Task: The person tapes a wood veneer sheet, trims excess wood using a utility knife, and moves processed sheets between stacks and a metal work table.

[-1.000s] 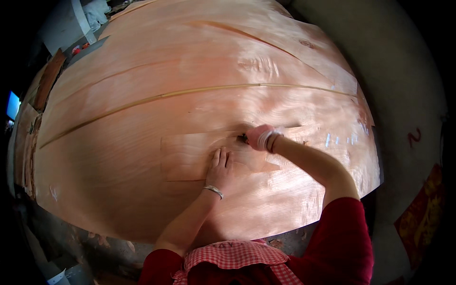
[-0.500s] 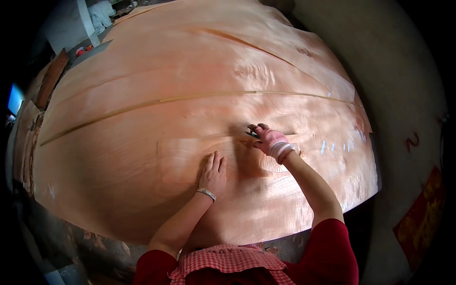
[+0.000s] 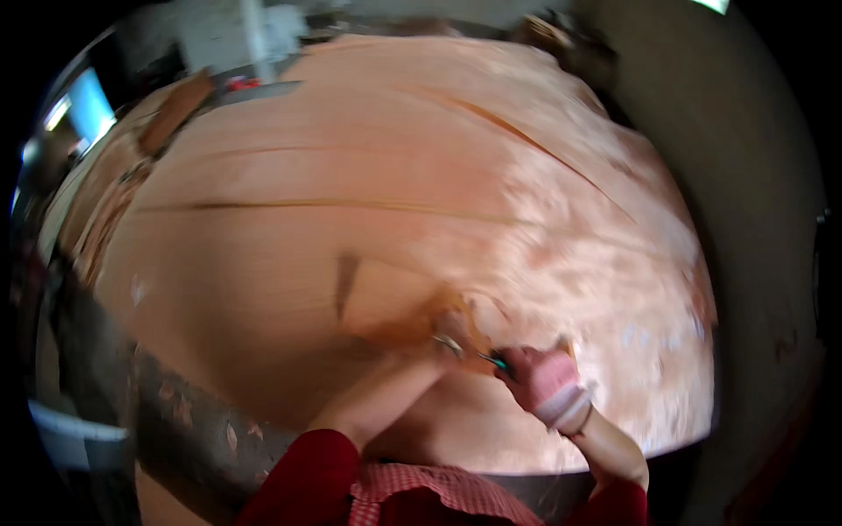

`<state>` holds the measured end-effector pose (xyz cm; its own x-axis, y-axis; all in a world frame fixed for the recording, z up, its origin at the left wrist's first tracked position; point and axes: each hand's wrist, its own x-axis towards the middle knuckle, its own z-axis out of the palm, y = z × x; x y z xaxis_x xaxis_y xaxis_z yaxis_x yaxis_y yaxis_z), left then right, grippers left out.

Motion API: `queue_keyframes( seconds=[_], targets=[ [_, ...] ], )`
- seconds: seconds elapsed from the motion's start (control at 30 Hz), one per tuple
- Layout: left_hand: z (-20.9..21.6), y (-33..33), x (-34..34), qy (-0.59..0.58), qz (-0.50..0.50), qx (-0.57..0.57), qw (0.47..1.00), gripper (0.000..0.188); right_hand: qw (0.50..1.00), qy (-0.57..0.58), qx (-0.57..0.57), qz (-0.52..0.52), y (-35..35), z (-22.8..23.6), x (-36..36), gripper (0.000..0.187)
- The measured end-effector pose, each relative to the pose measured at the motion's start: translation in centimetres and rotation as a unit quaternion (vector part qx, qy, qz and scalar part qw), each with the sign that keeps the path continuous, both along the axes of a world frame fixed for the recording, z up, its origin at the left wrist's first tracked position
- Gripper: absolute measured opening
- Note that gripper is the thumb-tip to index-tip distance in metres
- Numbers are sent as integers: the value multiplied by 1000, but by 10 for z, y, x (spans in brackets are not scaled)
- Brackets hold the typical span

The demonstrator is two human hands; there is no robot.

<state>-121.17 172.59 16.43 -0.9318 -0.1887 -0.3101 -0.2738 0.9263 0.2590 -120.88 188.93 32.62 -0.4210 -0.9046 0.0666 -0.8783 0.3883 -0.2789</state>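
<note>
A wide, pinkish-brown wood veneer sheet (image 3: 263, 175) spreads out before me. My left hand (image 3: 452, 329) is over its near part, at a thin, loose-looking piece of veneer (image 3: 381, 289) with a darker orange edge. Motion smears the fingers of that hand, so its hold on the piece is unclear. Close by on the right, my right hand (image 3: 539, 377), in a pink and white glove, is closed round a small green-handled tool (image 3: 500, 361). The tool's tip points left toward my left wrist; its exact kind is blurred.
A long thin strip (image 3: 351, 204) lies across the sheet. Farther back runs a dark orange slit (image 3: 526, 153). Brown sheets (image 3: 180, 114) are stacked at the far left. A grey wall (image 3: 745, 175) borders the right side. Scraps litter the floor (image 3: 210, 412) at lower left.
The view has shifted. My right hand has come nearer to me with the tool. My left hand, flat on the veneer before, has moved right, close to the right hand, and is now blurred.
</note>
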Motion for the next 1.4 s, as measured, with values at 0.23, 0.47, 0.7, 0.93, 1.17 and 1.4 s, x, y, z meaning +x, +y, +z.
queue_keyframes(
  seconds=[0.23, 0.47, 0.7, 0.93, 1.17, 1.4],
  targets=[
    [28, 9, 58, 274, 134, 236, 923, 26, 986, 151, 59, -25, -47, 21, -1, 22],
    [3, -69, 271, 429, 40, 189, 882, 33, 983, 176, -45, -5, -208, 74, -35, 22],
    [83, -203, 457, 547, 396, 299, 674, 29, 962, -49, -260, -65, -372, 132, -30, 24],
    [259, -228, 456, 673, 103, 242, 691, 62, 913, -171, -356, 101, -404, 182, 53, 25],
    [384, -187, 392, 639, -172, 350, 663, 40, 751, -344, -498, 263, -288, 227, 209, 44],
    [407, -161, 360, 765, -114, 78, 630, 13, 719, -455, -459, 255, -232, 212, 249, 63]
  ],
)
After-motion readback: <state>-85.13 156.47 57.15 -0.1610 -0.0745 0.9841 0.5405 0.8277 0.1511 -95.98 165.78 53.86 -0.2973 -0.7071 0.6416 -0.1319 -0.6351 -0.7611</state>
